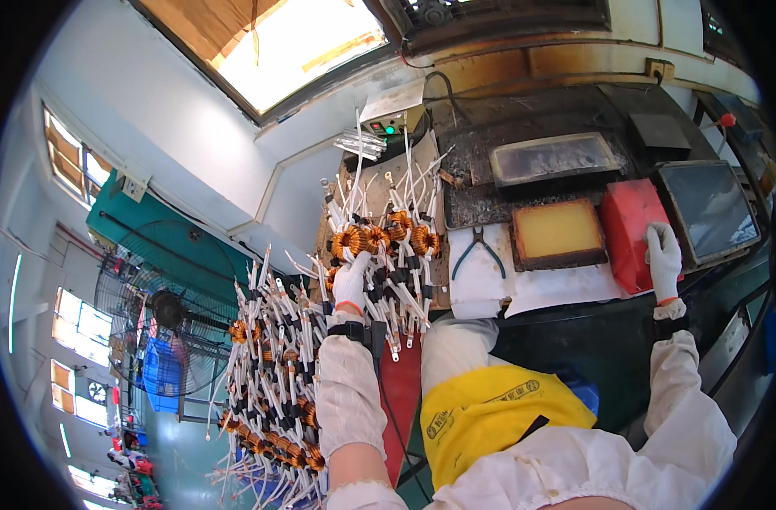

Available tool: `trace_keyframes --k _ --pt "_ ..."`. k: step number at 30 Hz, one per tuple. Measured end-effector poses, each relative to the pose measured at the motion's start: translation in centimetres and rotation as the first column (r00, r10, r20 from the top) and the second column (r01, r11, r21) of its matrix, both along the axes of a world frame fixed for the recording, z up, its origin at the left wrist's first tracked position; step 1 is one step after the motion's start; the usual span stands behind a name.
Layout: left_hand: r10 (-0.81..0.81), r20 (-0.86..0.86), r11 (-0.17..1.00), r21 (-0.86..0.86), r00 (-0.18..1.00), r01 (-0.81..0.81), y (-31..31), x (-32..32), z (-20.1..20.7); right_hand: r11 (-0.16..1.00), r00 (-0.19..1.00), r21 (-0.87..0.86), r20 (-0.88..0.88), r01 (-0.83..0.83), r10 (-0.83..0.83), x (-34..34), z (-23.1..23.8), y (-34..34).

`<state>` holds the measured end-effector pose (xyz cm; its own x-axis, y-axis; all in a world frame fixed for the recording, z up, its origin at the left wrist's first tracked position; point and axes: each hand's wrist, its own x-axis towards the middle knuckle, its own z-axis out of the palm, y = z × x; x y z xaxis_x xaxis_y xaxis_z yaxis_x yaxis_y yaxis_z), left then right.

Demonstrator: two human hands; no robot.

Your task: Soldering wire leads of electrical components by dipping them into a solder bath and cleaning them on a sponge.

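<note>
My left hand [351,279], in a white glove, has its fingers closed on a copper-wound ring coil [349,242] in a row of such coils. White sleeved leads with metal ring terminals stick up and hang down from them. My right hand [662,259], also gloved, lies against the right side of a red, soft-looking box-shaped bundle [632,229]. Its fingers are bent together; whether anything is between them is hidden. Left of the bundle is a dark-rimmed square pot [558,234] with a yellowish surface. Dark-handled pliers [479,252] lie with handles spread on white paper [475,293].
Many more coils with leads [277,408] are heaped left of my left forearm. Behind stand a control box [394,119] with a green light, and a rectangular tray [556,159]. A dark-framed glass-topped pan [711,208] sits at right. A large fan [169,308] stands at left.
</note>
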<state>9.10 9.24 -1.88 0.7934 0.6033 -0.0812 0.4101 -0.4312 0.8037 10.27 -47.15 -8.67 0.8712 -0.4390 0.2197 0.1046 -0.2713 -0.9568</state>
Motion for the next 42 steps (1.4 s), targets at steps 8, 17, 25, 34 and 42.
trace_keyframes --k 8,17,25,34,42 --pt "-0.009 -0.019 0.997 0.071 1.000 0.010 4.7 3.5 -3.2 0.980 0.997 -0.183 0.005 0.078 -0.079 -0.4 0.6 1.1" --pt "0.031 -0.174 0.923 0.383 0.984 0.038 4.7 2.3 -2.3 0.946 0.990 -0.295 0.079 0.134 -0.116 0.3 -0.4 0.4" --pt "0.020 -0.124 0.923 0.385 0.992 0.029 4.0 1.1 -2.2 0.917 0.986 -0.367 0.105 0.157 -0.127 0.0 -0.5 0.5" --pt "-0.001 0.083 0.854 0.519 0.997 -0.042 -0.7 -2.7 -0.7 0.881 0.983 -0.438 0.104 0.180 -0.149 -0.2 0.3 1.3" --pt "-0.342 0.253 0.749 0.655 0.905 0.100 -3.9 -9.8 1.3 0.875 0.978 -0.442 0.156 0.196 -0.140 0.2 -0.9 0.7"
